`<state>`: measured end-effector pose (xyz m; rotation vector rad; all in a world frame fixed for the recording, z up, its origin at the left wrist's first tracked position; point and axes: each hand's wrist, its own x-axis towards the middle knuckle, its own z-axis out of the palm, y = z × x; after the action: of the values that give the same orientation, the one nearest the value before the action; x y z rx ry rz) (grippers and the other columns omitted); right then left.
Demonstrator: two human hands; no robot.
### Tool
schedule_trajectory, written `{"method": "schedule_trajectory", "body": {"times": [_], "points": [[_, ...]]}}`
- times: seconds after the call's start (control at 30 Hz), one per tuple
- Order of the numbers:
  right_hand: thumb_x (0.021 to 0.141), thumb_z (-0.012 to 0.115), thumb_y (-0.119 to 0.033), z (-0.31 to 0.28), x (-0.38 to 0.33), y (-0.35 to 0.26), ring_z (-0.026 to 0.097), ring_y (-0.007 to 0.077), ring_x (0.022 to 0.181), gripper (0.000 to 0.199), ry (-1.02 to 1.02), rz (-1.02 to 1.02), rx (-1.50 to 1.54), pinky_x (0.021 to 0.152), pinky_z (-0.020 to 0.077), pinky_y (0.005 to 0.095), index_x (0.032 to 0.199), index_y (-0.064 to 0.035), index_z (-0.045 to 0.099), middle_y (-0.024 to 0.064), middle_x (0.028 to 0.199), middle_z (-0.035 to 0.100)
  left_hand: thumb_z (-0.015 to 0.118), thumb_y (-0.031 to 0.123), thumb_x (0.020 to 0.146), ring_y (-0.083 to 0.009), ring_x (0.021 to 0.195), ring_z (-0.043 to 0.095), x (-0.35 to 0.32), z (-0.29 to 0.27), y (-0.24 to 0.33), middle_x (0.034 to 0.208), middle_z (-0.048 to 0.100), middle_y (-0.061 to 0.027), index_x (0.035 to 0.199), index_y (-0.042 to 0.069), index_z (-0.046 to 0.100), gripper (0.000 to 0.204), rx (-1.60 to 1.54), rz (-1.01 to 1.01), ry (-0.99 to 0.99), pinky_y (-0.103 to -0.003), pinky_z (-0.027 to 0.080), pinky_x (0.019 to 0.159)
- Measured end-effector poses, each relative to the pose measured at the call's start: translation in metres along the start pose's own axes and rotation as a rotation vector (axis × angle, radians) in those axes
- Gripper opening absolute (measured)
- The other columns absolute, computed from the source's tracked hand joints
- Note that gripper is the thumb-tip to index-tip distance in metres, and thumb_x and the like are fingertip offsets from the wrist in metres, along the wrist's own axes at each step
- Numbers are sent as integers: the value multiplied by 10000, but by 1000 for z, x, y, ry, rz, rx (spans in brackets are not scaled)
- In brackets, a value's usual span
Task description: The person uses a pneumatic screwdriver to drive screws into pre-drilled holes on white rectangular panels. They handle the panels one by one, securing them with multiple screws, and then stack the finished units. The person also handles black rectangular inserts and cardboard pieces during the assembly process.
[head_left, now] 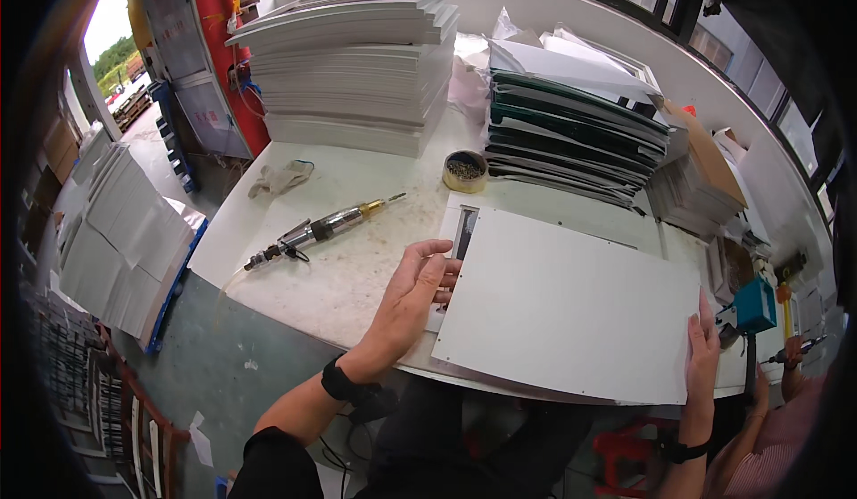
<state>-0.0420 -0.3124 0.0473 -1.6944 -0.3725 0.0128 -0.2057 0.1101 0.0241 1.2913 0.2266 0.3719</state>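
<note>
A flat white panel (571,307) with small holes along its edges lies between my hands, its near edge past the table's front edge. My left hand (412,295) is at its left edge, the fingertips partly hidden behind the edge and the thumb on the near side. Along the right edge my right hand (702,349) grips the panel, fingers upward and partly hidden. Beneath the panel's left side shows a piece with a dark strip (465,231). An air screwdriver (326,225) lies on the table to the left, and a round tub of small screws (465,171) stands behind the panel.
A tall stack of white boards (348,79) stands at the back left; dark and white sheets (576,133) are piled at back right. A crumpled glove (281,178) lies on the white table (268,276). At far right another person's hand (759,396) is near a teal device (755,304).
</note>
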Motion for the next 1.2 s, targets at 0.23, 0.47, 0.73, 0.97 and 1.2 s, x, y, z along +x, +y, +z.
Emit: {"method": "schedule_trajectory", "body": {"times": [0.23,0.47,0.73,0.97,1.2], "points": [[1057,545,-180,-12,82,20,493,209,1389,588,-58,69,-128,1169,337,289,1573,53,384,173,1545,502,519,165,1096,-158,1028,661,-3,-30,-22,1057,726,-91,1118,-5,648,215,606,283,141,-300,490,935],[1024,618,-215,5,112,42,576,188,1279,613,-106,100,-93,1077,440,281,1553,33,433,157,1472,564,520,143,1087,-132,995,639,-12,-44,-35,1076,717,-85,1150,-9,651,210,604,208,168,-279,491,915],[1022,625,-229,16,119,39,561,202,1298,630,-131,102,-122,1106,417,291,1557,36,424,163,1474,561,550,120,1061,-211,970,655,-10,-43,-37,1052,698,-116,1130,14,673,177,587,245,172,-325,513,886],[1021,606,-207,21,125,40,546,208,1327,611,-123,100,-169,1134,383,287,1551,44,435,176,1491,549,558,51,1035,-172,972,656,-13,-41,-33,1043,703,-105,1144,-2,657,157,694,283,142,-308,529,853],[1030,562,-181,28,123,37,541,219,1332,591,-92,115,-257,1145,359,283,1551,61,426,196,1465,564,630,-59,948,-299,998,691,-12,-43,-30,1085,713,-156,1200,7,631,260,932,453,52,-355,559,867]]}}
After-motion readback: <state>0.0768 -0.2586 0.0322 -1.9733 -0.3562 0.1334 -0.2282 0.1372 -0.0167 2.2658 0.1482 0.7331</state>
